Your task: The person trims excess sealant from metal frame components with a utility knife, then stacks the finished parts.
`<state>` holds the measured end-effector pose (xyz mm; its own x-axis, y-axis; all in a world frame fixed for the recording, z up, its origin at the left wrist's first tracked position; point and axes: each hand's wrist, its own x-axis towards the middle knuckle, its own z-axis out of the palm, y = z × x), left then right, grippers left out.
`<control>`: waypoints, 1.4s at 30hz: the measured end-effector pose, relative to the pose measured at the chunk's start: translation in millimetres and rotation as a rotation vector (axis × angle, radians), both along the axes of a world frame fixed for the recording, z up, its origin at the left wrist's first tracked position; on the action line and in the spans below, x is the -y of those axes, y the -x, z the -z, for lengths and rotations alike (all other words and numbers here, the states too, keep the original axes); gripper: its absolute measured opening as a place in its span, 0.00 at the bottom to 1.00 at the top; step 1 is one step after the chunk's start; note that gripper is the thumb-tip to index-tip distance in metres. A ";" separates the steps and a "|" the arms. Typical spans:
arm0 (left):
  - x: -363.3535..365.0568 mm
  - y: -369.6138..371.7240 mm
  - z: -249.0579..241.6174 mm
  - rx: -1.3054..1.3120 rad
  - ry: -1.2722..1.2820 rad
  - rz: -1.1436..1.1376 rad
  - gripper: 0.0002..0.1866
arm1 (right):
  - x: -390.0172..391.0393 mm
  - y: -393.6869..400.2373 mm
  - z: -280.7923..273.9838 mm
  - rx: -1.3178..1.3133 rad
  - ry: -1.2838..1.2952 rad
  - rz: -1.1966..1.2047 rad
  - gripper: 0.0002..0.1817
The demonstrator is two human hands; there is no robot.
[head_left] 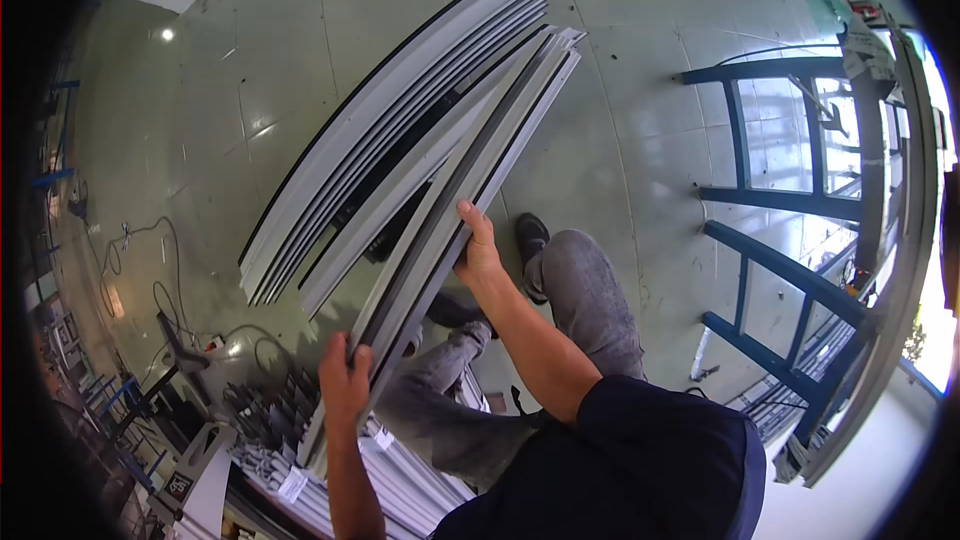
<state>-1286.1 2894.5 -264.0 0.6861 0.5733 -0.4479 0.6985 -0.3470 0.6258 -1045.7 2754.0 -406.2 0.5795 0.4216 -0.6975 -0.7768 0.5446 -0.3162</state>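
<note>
A long grey profile, which looks like grooved aluminium, runs diagonally across the view. Low on it, my left hand is closed round its edges. My right hand grips the same piece further up, with the thumb on its upper face. The fingers beneath it are hidden. Just left of the held piece lies another pale profile. Beyond that is a row of several light grey profiles side by side with a dark outer edge. What supports them is mostly hidden.
Bundled pale profiles lie by my legs, near a cluster of dark profile ends. Blue metal frames stand at the right, with long profiles along them. Cables trail over the tiled floor at the left.
</note>
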 end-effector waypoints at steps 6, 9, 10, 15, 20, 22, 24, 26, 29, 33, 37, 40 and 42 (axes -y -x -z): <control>-52.1 -57.8 88.2 -0.069 -0.045 0.213 0.18 | -21.8 -39.3 86.0 0.071 0.028 0.159 0.45; -59.2 -74.1 133.1 0.012 -0.172 0.298 0.18 | -23.1 -51.5 112.3 0.106 0.194 0.240 0.42; -60.3 -76.2 151.1 0.054 -0.228 0.295 0.17 | -24.0 -55.7 122.6 0.100 0.208 0.244 0.43; -75.8 -97.4 197.7 0.144 -0.283 0.253 0.15 | -39.4 -86.4 163.7 0.152 0.279 0.230 0.51; -106.6 -107.4 232.4 0.187 -0.252 0.237 0.15 | -72.0 -113.2 186.9 0.134 0.475 0.146 0.58; -114.2 -114.7 240.3 0.193 -0.285 0.258 0.14 | -74.7 -118.4 172.7 0.082 0.578 0.098 0.59; -118.8 -120.4 246.5 0.203 -0.319 0.264 0.14 | -75.5 -123.9 166.8 0.053 0.651 0.056 0.61; -121.1 -125.0 251.6 0.204 -0.327 0.268 0.13 | -75.6 -127.5 169.8 0.087 0.682 0.048 0.60; -124.5 -133.3 261.6 0.197 -0.301 0.267 0.12 | -73.9 -128.6 183.4 0.120 0.672 0.078 0.56; -122.8 -142.0 271.8 0.206 -0.373 0.281 0.11 | -70.5 -133.9 192.4 0.093 0.672 0.095 0.51; -122.5 -146.3 281.3 0.208 -0.392 0.284 0.10 | -63.7 -134.1 193.5 0.187 0.785 0.010 0.44; -117.5 -146.9 278.3 0.193 -0.530 0.364 0.10 | -58.6 -136.6 191.1 0.166 0.820 -0.002 0.40; -115.2 -146.9 275.8 0.162 -0.572 0.390 0.09 | -53.1 -137.3 191.2 0.164 0.831 -0.018 0.40</control>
<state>-1139.2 3009.7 -539.8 0.9217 0.3870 -0.0249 0.3699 -0.8581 0.3561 -908.4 2807.2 -597.4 0.6988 -0.1808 -0.6921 -0.6922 0.0731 -0.7180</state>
